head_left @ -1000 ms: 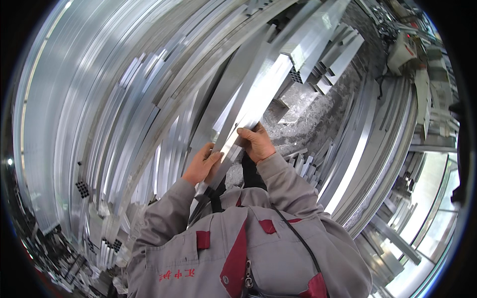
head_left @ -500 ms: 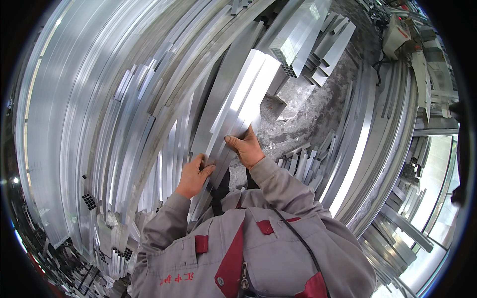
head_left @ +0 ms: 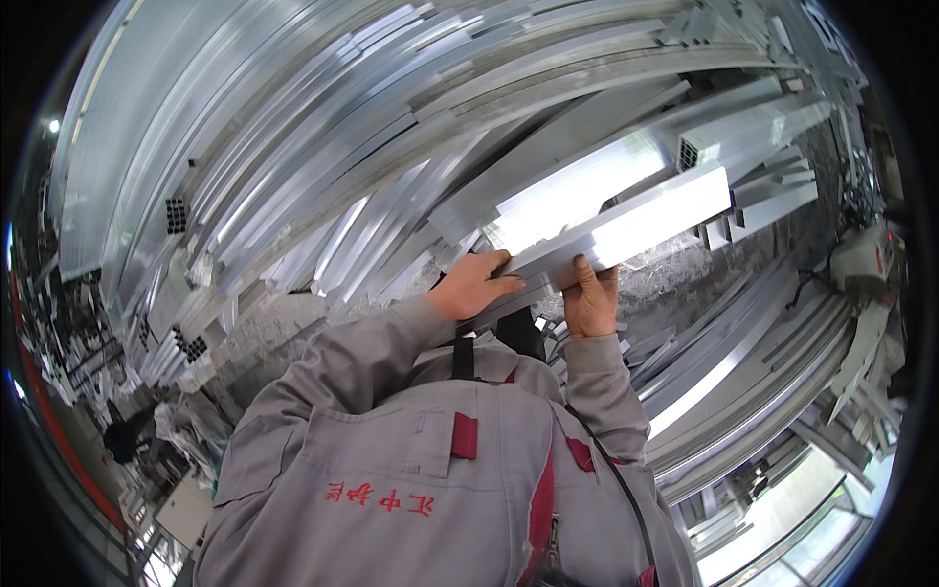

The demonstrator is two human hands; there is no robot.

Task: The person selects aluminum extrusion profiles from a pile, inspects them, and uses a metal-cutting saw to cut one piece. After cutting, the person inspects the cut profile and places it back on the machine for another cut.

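Head view: silver bar lies between left hand and right hand, both gripping its near end.

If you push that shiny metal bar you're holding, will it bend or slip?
The metal bar is probably stiff: it looks straight. Its smooth, shiny face may be slippery. The far end might dip, since it sticks out past the left hand and right hand.

A short row of red characters, perhaps four, stands on the chest of the grey jacket, nearer the body than the left hand, upside down, the leftmost hard to make out
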